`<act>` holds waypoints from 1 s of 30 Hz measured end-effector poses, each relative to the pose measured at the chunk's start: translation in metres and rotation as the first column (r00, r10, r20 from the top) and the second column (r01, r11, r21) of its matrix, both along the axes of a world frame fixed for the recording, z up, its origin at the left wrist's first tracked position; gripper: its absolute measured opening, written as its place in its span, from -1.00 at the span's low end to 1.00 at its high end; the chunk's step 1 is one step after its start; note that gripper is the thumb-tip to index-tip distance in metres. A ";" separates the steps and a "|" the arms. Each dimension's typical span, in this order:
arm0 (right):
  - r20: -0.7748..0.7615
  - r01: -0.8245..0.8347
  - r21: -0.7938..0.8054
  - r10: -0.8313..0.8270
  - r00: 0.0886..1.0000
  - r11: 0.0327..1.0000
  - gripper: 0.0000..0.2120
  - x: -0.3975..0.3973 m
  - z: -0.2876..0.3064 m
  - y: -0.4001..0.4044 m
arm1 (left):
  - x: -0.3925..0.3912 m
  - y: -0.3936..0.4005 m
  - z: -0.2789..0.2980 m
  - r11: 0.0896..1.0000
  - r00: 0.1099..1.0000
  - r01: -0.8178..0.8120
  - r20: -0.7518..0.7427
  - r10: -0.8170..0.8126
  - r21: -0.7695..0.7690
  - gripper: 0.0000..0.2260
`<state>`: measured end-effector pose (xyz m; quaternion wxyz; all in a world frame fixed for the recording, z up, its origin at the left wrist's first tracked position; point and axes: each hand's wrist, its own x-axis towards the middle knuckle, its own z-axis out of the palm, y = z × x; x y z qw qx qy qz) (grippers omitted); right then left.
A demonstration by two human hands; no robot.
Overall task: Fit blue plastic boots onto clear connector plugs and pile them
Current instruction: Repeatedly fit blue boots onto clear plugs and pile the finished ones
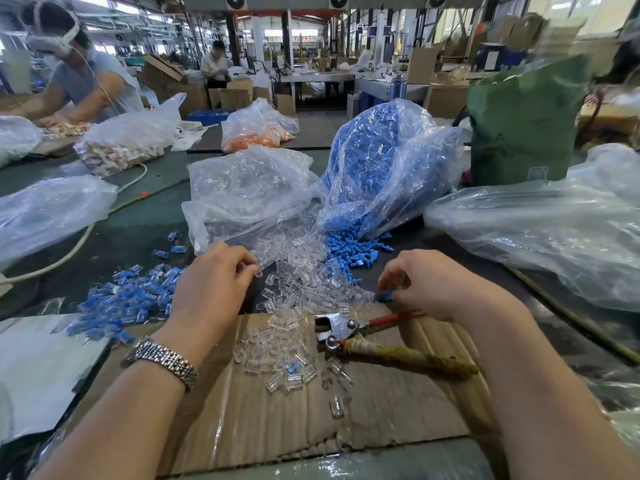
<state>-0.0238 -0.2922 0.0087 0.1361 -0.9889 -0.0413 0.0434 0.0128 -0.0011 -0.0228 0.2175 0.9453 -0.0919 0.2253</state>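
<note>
Loose clear connector plugs (298, 271) spill from a clear bag (249, 192) across the table and onto the cardboard (277, 410). Blue boots (349, 245) pour out of a second bag (377, 161) just right of them. My left hand (214, 278) pinches a clear plug (259, 270) at the edge of the clear heap. My right hand (429, 285) holds a blue boot (385, 296) in its curled fingertips, low over the plugs. A pile of assembled blue-and-clear pieces (128, 299) lies to the left of my left hand.
Red-handled pliers (363, 329) lie on the cardboard under my right hand. Large plastic bags (554, 233) sit right and left, a green bag (526, 126) behind. A white cable (79, 240) crosses the table at left. Another person (79, 74) works at far left.
</note>
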 end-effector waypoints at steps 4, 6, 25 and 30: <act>0.016 0.015 -0.051 -0.015 1.000 0.999 -0.83 0.001 -0.001 0.007 | -0.004 -0.004 0.010 0.858 0.973 0.029 -0.181 -0.141 -0.512 -0.97; 0.030 0.027 -0.093 -0.024 0.999 0.995 -0.85 0.002 -0.003 0.011 | -0.007 -0.006 0.014 0.711 0.923 -0.004 -0.276 -0.267 -0.703 -0.93; 0.347 -0.328 0.769 0.073 0.935 0.548 -0.92 -0.008 0.010 0.041 | -0.027 -0.031 0.022 0.275 0.659 0.060 -0.169 -0.733 -0.960 -0.77; 0.382 -0.357 0.709 0.094 0.919 0.608 -0.92 -0.011 0.009 0.046 | -0.031 -0.034 0.023 0.231 0.641 0.064 -0.137 -0.755 -0.971 -0.84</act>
